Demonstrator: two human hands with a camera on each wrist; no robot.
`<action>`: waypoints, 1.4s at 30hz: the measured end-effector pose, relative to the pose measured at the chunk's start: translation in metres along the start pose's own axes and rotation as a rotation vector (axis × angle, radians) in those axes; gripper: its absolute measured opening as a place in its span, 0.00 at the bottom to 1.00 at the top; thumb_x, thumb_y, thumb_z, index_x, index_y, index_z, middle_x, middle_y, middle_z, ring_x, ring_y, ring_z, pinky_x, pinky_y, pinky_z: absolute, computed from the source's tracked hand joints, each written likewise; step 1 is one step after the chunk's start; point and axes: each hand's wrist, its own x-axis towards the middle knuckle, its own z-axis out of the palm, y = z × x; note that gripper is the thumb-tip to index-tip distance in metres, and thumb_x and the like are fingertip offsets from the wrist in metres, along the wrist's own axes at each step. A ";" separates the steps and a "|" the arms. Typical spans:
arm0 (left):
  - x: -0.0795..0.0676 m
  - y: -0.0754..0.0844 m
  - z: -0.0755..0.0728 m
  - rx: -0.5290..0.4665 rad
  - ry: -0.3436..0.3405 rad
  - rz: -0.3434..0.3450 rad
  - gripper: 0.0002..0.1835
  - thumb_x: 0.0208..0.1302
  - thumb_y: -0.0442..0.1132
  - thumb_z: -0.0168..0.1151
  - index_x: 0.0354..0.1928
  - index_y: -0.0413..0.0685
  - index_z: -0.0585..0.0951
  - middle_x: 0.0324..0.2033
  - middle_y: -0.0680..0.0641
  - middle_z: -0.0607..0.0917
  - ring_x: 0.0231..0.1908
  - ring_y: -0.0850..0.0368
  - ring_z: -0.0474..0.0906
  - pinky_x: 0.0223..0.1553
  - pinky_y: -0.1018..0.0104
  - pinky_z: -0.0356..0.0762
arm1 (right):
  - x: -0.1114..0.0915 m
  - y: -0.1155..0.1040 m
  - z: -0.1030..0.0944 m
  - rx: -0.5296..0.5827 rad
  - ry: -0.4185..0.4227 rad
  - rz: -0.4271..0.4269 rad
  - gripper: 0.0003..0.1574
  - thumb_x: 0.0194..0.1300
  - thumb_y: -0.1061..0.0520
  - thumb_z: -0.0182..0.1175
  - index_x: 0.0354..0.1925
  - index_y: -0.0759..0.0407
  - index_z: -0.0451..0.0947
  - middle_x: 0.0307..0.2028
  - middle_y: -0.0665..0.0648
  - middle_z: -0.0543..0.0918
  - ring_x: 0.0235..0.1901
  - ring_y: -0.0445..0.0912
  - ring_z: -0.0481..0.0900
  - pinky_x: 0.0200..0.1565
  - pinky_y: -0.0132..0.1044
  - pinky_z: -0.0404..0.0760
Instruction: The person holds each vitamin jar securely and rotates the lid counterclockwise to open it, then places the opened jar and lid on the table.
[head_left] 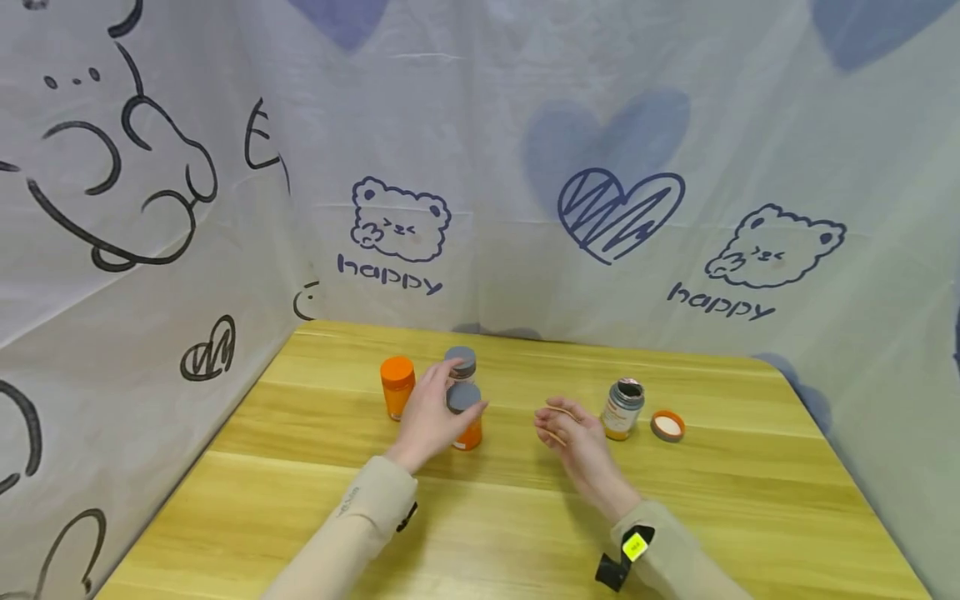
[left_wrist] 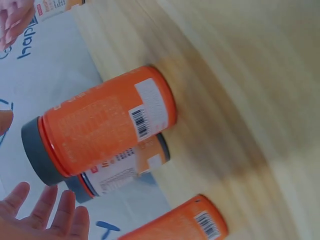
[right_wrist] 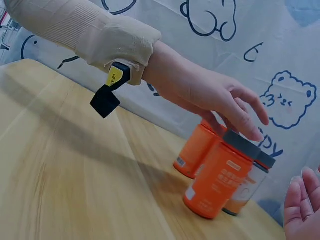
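In the head view my left hand hovers over an orange jar with a grey lid, thumb and fingers spread to either side of the lid. The left wrist view shows this orange jar upright, with the fingers apart from its lid. Close behind it stands a white-labelled jar with a grey lid. My right hand is raised above the table, its fingers loosely bent and holding nothing. The open-topped jar with a white label stands just beyond it.
An orange jar with an orange lid stands left of the left hand. Right of the open-topped jar, a loose lid lies with its pale inside up. A printed cloth hangs behind the wooden table.
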 end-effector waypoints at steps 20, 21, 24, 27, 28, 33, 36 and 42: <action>-0.012 -0.025 0.003 -0.293 -0.175 -0.261 0.44 0.56 0.49 0.76 0.72 0.50 0.64 0.60 0.38 0.77 0.60 0.41 0.75 0.60 0.45 0.76 | 0.004 0.016 0.007 0.050 0.017 0.103 0.17 0.70 0.68 0.48 0.56 0.64 0.68 0.40 0.53 0.82 0.43 0.44 0.81 0.48 0.31 0.82; -0.012 -0.026 0.004 -0.299 -0.189 -0.272 0.44 0.56 0.48 0.76 0.72 0.50 0.64 0.60 0.38 0.76 0.60 0.40 0.75 0.60 0.44 0.75 | 0.004 0.017 0.007 0.034 0.016 0.094 0.17 0.70 0.68 0.48 0.56 0.65 0.68 0.39 0.53 0.82 0.43 0.44 0.82 0.48 0.31 0.82; -0.013 -0.029 0.006 -0.314 -0.233 -0.313 0.45 0.56 0.45 0.77 0.72 0.48 0.63 0.61 0.38 0.76 0.60 0.40 0.74 0.61 0.43 0.74 | 0.003 0.019 0.008 -0.028 0.023 0.059 0.17 0.71 0.68 0.48 0.56 0.69 0.68 0.38 0.51 0.83 0.42 0.43 0.82 0.46 0.30 0.82; -0.013 -0.032 0.009 -0.314 -0.267 -0.332 0.45 0.55 0.42 0.77 0.71 0.44 0.64 0.61 0.37 0.76 0.59 0.40 0.75 0.60 0.43 0.74 | 0.004 0.020 0.009 -0.069 0.039 0.032 0.15 0.71 0.68 0.48 0.54 0.70 0.70 0.35 0.51 0.84 0.39 0.42 0.82 0.44 0.29 0.82; -0.013 -0.032 0.009 -0.314 -0.275 -0.335 0.44 0.55 0.41 0.77 0.71 0.43 0.64 0.61 0.37 0.76 0.59 0.40 0.75 0.59 0.44 0.74 | 0.004 0.021 0.010 -0.074 0.042 0.028 0.15 0.71 0.68 0.48 0.54 0.70 0.70 0.35 0.51 0.84 0.39 0.42 0.82 0.43 0.29 0.82; -0.011 -0.034 0.014 -0.335 -0.290 -0.342 0.40 0.54 0.39 0.77 0.67 0.43 0.67 0.61 0.38 0.77 0.57 0.42 0.77 0.57 0.47 0.76 | 0.005 0.021 0.010 -0.073 0.050 0.025 0.14 0.71 0.68 0.49 0.53 0.70 0.70 0.35 0.51 0.84 0.38 0.41 0.82 0.42 0.29 0.82; -0.010 -0.036 0.017 -0.343 -0.292 -0.343 0.38 0.54 0.38 0.76 0.65 0.42 0.68 0.61 0.37 0.77 0.59 0.40 0.77 0.59 0.45 0.76 | 0.006 0.022 0.010 -0.071 0.049 0.029 0.13 0.72 0.68 0.49 0.53 0.69 0.71 0.35 0.51 0.84 0.38 0.41 0.83 0.43 0.29 0.82; -0.007 -0.040 0.023 -0.371 -0.299 -0.333 0.41 0.55 0.36 0.75 0.69 0.38 0.65 0.64 0.35 0.77 0.64 0.37 0.74 0.66 0.42 0.71 | 0.008 0.025 0.011 -0.074 0.039 0.023 0.15 0.72 0.68 0.49 0.54 0.71 0.70 0.36 0.52 0.85 0.38 0.41 0.83 0.43 0.29 0.83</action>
